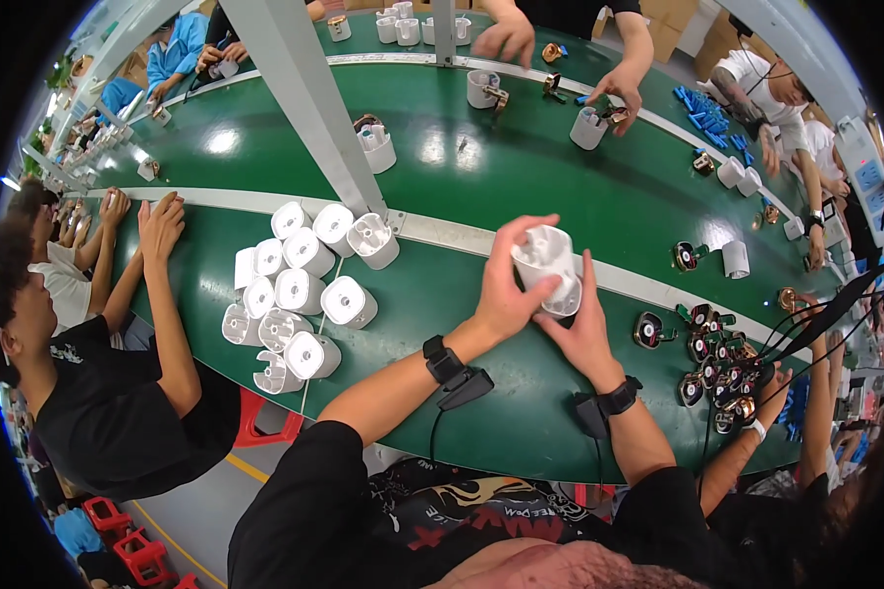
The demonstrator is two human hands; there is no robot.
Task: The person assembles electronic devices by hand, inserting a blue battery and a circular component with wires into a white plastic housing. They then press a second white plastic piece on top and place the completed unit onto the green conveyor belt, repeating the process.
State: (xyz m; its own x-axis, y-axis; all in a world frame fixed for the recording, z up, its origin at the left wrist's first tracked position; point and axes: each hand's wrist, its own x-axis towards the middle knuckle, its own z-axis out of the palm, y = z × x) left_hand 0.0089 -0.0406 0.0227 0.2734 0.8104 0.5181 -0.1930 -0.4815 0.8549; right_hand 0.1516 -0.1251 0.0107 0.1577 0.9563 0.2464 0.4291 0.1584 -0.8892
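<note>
Over the green bench, in front of me, both hands hold a white hollow plastic housing (543, 251). My left hand (504, 293) wraps round its left side, with the thumb across the lower front. My right hand (583, 337) presses against the right and lower side, its fingers pointing up. A white rounded edge (564, 299) shows below the thumb; whether it belongs to the same housing or to a second one I cannot tell. To the left of my hands stand several similar white housings (298, 289) in a tight cluster, some showing hollow insides.
Several black-and-copper parts with green boards (717, 355) lie on the right. A grey post (309, 108) rises beyond the housings from a pale rail (452, 234). Across the bench, a co-worker's hand (619, 90) is at another housing (587, 129). Co-workers' forearms (172, 324) rest on the left.
</note>
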